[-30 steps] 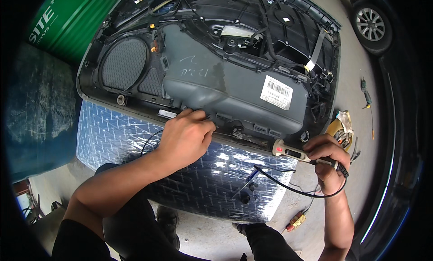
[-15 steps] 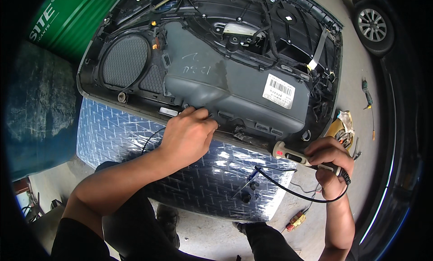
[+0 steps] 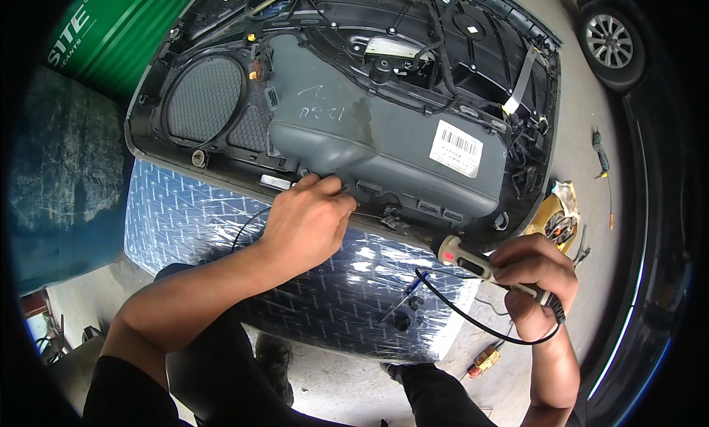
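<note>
The right hand has its fingers wrapped around a cream tool, its nose near the close edge of the panel, which lies on the film-wrapped desk. The left hand rests at that edge, fingers bent; I cannot tell what they grasp.

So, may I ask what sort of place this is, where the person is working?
Probably a car repair workshop: a dark car with a spoked wheel stands at right, what looks like a car door panel lies open-backed, and a green drum stands at upper left.
</note>
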Motion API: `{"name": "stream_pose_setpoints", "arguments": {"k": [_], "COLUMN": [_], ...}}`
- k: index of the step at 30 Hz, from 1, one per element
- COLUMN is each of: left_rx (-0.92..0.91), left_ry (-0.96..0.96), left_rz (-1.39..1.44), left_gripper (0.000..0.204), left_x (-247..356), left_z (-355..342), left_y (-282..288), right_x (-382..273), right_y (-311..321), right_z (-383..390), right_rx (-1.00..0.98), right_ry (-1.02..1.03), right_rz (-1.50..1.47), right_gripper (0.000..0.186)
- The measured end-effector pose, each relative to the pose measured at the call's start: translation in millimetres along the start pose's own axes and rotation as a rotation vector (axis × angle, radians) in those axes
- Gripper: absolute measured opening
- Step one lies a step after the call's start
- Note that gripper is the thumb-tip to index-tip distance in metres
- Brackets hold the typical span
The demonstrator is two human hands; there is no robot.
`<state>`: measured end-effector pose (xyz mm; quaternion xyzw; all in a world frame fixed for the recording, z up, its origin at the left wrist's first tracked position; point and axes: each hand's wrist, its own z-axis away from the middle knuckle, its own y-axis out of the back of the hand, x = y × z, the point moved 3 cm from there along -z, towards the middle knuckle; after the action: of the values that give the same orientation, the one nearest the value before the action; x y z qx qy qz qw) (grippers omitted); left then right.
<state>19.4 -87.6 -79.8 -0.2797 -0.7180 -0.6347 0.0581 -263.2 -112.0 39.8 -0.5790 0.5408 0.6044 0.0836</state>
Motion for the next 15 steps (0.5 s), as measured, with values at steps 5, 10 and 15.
{"name": "stream_pose_setpoints", "arguments": {"k": [5, 10, 15], "left_rx": [0.010, 0.007, 0.060], "left_ry": [-0.006, -0.023, -0.080], "left_rz": [0.019, 0.037, 0.073], "left_gripper": [0.008, 0.011, 0.009], "left_x": [2.1, 1.7, 4.4], "left_z": [-0.8, 0.3, -5.2], "left_y": [1.0, 3.8, 6.4], "right_x": [-13.1, -20.3, -37.5], "right_y": [-4.1, 10.7, 29.1], "right_z": [-0.7, -2.6, -3.4], "right_rx": [-0.007, 0.027, 0.086], "right_ry": [0.060, 0.078, -0.015], "right_rz": [0.064, 0.139, 0.226], "right_gripper": [0.029, 0.027, 0.021]}}
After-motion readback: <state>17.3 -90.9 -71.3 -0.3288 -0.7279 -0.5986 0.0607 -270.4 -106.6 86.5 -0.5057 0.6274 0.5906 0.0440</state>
